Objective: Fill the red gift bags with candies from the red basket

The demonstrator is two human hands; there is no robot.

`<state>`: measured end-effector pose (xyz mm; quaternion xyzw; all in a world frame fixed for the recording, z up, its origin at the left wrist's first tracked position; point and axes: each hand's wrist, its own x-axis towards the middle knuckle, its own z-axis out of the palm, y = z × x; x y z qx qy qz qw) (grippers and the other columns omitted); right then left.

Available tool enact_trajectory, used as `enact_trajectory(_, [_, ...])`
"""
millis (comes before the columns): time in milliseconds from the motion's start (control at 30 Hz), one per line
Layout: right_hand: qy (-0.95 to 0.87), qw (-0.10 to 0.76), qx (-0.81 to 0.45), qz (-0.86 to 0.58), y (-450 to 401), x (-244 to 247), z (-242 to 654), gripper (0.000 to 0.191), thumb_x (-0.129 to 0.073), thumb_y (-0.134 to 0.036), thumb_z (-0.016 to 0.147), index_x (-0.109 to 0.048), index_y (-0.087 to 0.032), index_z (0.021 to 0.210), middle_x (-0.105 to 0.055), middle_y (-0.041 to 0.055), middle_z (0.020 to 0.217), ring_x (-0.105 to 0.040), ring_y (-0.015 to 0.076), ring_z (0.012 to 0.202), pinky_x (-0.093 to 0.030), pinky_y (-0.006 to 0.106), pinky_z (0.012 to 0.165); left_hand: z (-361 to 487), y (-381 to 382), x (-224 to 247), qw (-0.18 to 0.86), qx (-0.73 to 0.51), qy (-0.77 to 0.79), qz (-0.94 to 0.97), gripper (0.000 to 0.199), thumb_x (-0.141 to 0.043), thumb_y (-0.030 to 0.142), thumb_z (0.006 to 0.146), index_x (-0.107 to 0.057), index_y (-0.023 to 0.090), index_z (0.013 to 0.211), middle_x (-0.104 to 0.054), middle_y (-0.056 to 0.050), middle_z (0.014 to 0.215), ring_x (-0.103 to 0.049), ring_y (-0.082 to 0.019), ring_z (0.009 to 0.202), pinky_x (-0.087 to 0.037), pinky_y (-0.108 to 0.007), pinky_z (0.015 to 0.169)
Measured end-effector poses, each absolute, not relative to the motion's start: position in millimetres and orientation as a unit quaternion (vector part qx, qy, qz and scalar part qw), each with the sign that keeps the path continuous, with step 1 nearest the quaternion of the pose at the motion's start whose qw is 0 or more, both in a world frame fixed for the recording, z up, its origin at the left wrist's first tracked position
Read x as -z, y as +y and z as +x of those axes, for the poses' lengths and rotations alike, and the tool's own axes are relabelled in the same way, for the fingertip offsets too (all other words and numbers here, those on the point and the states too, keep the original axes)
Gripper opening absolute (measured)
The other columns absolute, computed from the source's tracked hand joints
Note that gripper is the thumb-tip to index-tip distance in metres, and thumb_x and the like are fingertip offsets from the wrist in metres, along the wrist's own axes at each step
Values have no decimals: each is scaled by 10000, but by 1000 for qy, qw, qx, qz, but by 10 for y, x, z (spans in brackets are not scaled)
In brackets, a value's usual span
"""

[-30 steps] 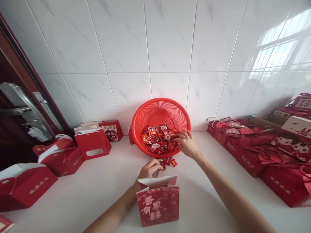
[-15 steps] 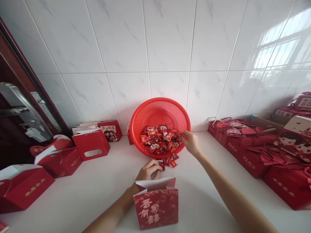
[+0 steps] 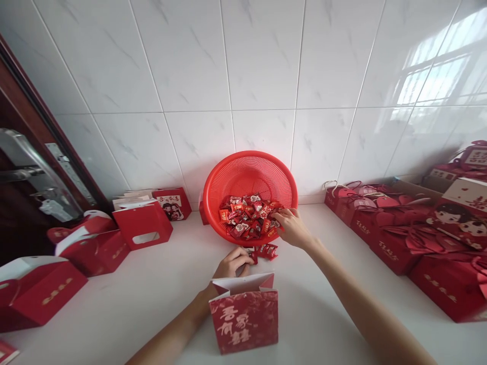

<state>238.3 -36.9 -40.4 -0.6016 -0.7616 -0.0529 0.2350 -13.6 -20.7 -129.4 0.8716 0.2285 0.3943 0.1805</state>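
Note:
A red plastic basket [image 3: 250, 172] leans toward me by the wall, with many red-wrapped candies [image 3: 247, 218] in it. My right hand [image 3: 292, 227] reaches over its right rim, fingers bent together at the candies; what they pinch is hidden. My left hand [image 3: 232, 263] rests on the counter below the basket, its curled fingers on a dark red packet [image 3: 251, 255]. More candies [image 3: 268, 251] lie just right of that packet. In front of my left hand stands an open red paper box [image 3: 245, 322] with pale lettering.
Open red boxes [image 3: 45, 291] stand on the left of the white counter [image 3: 319, 304], near a door handle [image 3: 34, 165]. Closed red gift boxes [image 3: 395, 251] fill the right side. A tiled wall [image 3: 262, 61] rises behind.
My right hand has moved left, further in over the candies. Candies below the rim lie slightly differently. My left hand has hardly moved.

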Motion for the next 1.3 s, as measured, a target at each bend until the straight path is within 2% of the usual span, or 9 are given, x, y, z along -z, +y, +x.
enact_trajectory(100, [-768,214,60,-600,-373,418,2381,335,-508,-34,840,-628,-145,1133,-693,175,1189,-536,306,1268,-329,452,1070,-144,-204,1282,177,-382,235,876,259,-487,149,917,-739,209,906,-666,-57,916,-692,-184,893,-571,-294,800])
enact_trajectory(233, [-774,194,63,-600,-367,441,2365,313,-485,2,816,-612,-148,1059,-685,182,1195,-542,303,1257,-329,450,1067,-150,-205,1260,180,-373,236,879,261,-494,138,913,-742,217,907,-679,-61,934,-697,-200,949,-572,-305,841])
enact_trajectory(467, [-773,188,61,-603,-359,464,2379,367,-490,34,765,-603,-169,1049,-703,152,1156,-562,291,1209,-333,449,1069,-152,-277,1179,222,-359,262,868,234,-503,130,861,-728,194,864,-659,-60,938,-676,-177,850,-548,-289,774])
enact_trajectory(733, [-782,184,56,-593,-377,468,2380,246,-576,-118,863,-609,-145,1105,-646,216,1298,-460,323,1362,-282,509,1121,-148,-386,964,276,-325,307,851,172,-549,139,800,-712,186,772,-662,-83,912,-646,-201,820,-522,-310,748])
enact_trajectory(933, [-793,178,49,-581,-396,436,2377,397,-660,-70,737,-628,-158,1122,-655,184,1271,-510,317,1295,-260,513,1126,-144,-389,954,269,-326,297,856,174,-555,169,811,-720,193,763,-660,-75,900,-648,-206,808,-528,-316,749])
enact_trajectory(1067, [-798,180,43,-574,-404,412,2396,447,-637,-18,696,-665,-180,1111,-689,141,1184,-538,301,1243,-258,507,1116,-140,-385,953,269,-331,290,857,180,-554,175,829,-732,182,801,-663,-82,924,-674,-211,850,-535,-329,780])
enact_trajectory(1167, [-798,223,18,-560,-400,391,2407,351,-637,-7,685,-720,-193,972,-720,108,1047,-557,307,1200,-257,512,1119,-140,-397,946,273,-330,289,856,158,-578,177,829,-733,174,797,-668,-93,943,-678,-218,863,-533,-333,785])
enact_trajectory(1233, [-790,261,1,-554,-392,371,2407,233,-623,-18,724,-732,-197,828,-729,95,989,-587,298,1143,-281,503,1112,-143,-409,939,272,-331,293,855,160,-579,168,825,-737,176,799,-665,-85,928,-670,-213,841,-533,-329,770])
enact_trajectory(1300, [-779,292,-7,-556,-383,346,2403,219,-585,-33,786,-728,-195,754,-738,87,962,-621,279,1070,-325,485,1093,-148,-417,935,269,-331,303,852,168,-575,162,826,-741,180,809,-662,-76,919,-663,-209,830,-534,-325,763])
